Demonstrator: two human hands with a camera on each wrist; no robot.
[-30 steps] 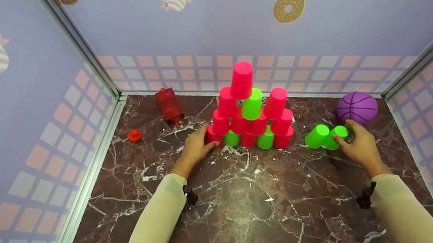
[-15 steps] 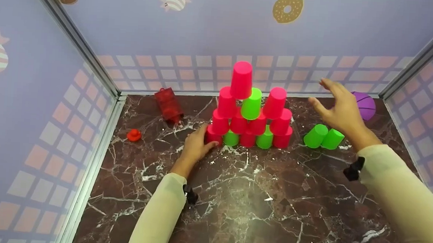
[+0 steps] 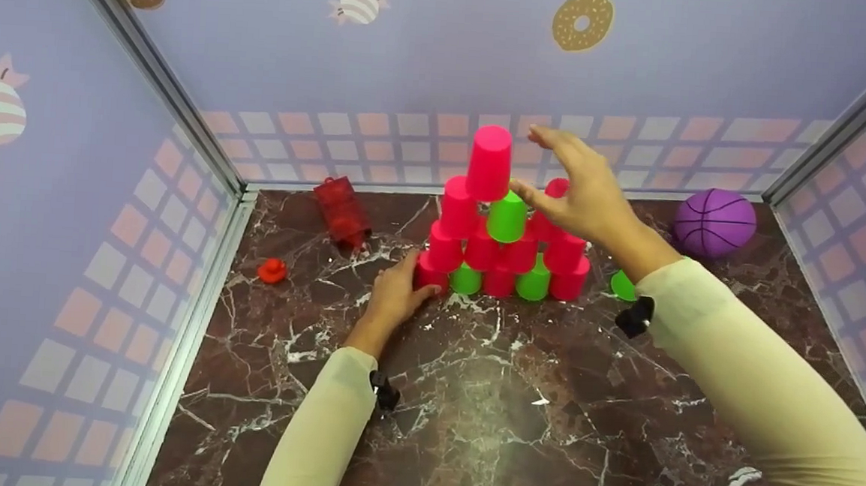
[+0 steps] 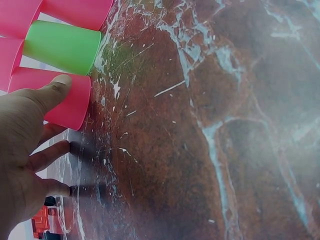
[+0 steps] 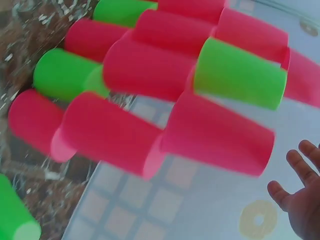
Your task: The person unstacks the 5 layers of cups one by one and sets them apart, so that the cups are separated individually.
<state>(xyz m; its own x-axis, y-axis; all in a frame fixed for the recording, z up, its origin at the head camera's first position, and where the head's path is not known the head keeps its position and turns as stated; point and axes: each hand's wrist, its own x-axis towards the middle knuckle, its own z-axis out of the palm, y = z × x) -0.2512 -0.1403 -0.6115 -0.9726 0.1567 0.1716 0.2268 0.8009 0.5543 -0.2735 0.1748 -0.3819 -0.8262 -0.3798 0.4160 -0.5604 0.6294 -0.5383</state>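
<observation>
A pyramid of upside-down pink and green cups stands on the dark marbled table. Its lower left pink cup (image 3: 431,273) is between the thumb and index finger of my left hand (image 3: 392,297). In the left wrist view the thumb lies on that cup's front, with the other fingers spread beside it. One pink cup (image 3: 490,162) tops the stack, resting above a pink cup (image 3: 459,207) and a green cup (image 3: 506,221). My right hand (image 3: 586,192) hovers at its right, fingers spread, holding nothing. It partly covers the third-tier right pink cup (image 5: 220,135).
A loose green cup (image 3: 624,285) shows beside my right forearm, which hides the one next to it. The purple ball (image 3: 715,223) sits at the back right. At the left lie a red translucent object (image 3: 343,211) and a small orange-red object (image 3: 272,270). Patterned walls surround the table.
My right hand has left the loose green cups at the right, risen, and moved left to the stack's top, with nothing in it. My left hand has stayed at the lower left cup.
</observation>
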